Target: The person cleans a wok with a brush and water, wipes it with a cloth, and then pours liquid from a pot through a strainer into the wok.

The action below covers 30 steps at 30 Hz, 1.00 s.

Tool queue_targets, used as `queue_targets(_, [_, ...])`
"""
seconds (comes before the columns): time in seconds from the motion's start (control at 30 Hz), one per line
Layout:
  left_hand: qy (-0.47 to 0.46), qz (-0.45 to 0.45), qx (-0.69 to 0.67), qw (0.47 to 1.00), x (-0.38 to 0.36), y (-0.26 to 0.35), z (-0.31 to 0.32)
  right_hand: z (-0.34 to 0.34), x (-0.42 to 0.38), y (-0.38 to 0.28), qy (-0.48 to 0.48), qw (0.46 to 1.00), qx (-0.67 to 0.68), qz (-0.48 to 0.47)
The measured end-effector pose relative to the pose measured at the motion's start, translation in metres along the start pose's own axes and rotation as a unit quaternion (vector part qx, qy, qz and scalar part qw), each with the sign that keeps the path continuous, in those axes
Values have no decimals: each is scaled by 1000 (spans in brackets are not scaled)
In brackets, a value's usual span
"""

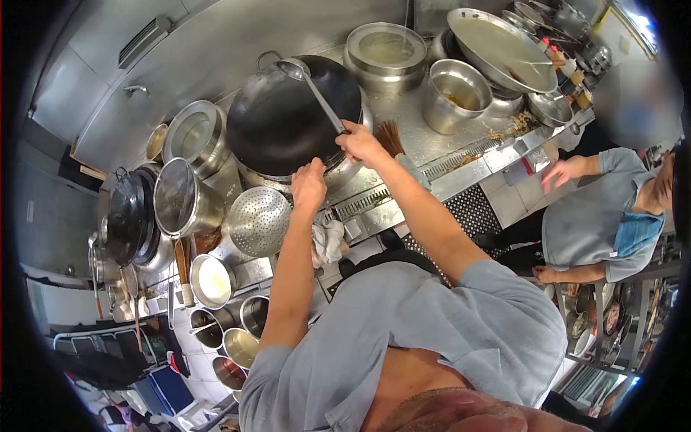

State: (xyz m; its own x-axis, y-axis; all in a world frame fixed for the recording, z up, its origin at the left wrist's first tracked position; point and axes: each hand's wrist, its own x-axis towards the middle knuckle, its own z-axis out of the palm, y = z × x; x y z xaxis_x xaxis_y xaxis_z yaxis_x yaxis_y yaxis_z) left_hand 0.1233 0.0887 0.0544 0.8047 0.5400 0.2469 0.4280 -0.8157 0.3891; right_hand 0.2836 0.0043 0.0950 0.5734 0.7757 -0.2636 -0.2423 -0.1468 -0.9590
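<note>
A large dark wok (288, 115) sits on the stove ring in front of me, its inside bare and a loop handle at its far rim. My left hand (308, 185) is closed at the wok's near rim; the exact grip is hidden under the fingers. My right hand (360, 144) is wrapped around the handle of a metal ladle (322, 101). The ladle's bowl lies over the far side of the wok, near the loop handle. Just left of my left hand is a round perforated strainer (260, 222). A bamboo brush (389, 137) stands right of my right hand.
Left are lidded pots (193, 137), a deep pot with a mesh sieve (176, 198), stacked woks (129, 216) and several seasoning containers (241, 347). Right are a steel pot (455, 97) and a wide pan of liquid (500, 50). A co-worker (590, 223) stands at right.
</note>
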Motion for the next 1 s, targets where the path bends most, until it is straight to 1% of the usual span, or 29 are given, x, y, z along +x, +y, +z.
queue_targets(0.07, [3,3,-11,1000,-1,-1,1,-1,-1,-4,-12,1000,8,3])
queue_targets(0.2, [18,6,-17,1000,-2,1,1,6,0,0,-6,1000,-18,-21])
queue_targets(0.27, [19,5,-14,1000,-2,-1,3,10,-3,3,22,997,-55,-40])
queue_targets(0.37, [23,4,-16,1000,-1,0,2,3,-8,1,15,997,-70,-17])
queue_targets(0.47, [22,0,-15,1000,-2,-1,4,4,-7,0,10,997,-78,-24])
queue_targets(0.5, [21,1,-12,1000,-2,-1,4,7,-12,0,29,997,-57,-37])
queue_targets(0.53, [22,-2,-12,1000,-2,-2,5,9,-15,3,26,997,-58,-37])
queue_targets(0.6, [28,3,-8,1000,-2,-2,5,7,-17,7,57,994,-92,-22])
queue_targets(0.63, [28,2,-7,1000,-1,-2,5,2,-16,6,56,994,-93,-22])
queue_targets(0.7, [23,-2,-4,1000,-2,-1,5,-8,-15,4,-14,997,-70,-4])
queue_targets(0.73, [23,-3,-4,1000,-1,0,5,-5,-14,4,-16,997,-70,-3])
queue_targets(0.8, [21,-3,-9,1000,-1,0,4,3,-14,6,45,994,-81,-53])
queue_targets(0.93, [27,-9,-21,999,-2,0,0,5,-14,7,44,996,-60,-51])
queue_targets(1.0, [-1,-19,-23,1000,-2,1,0,-2,-14,4,11,1000,-25,-8])
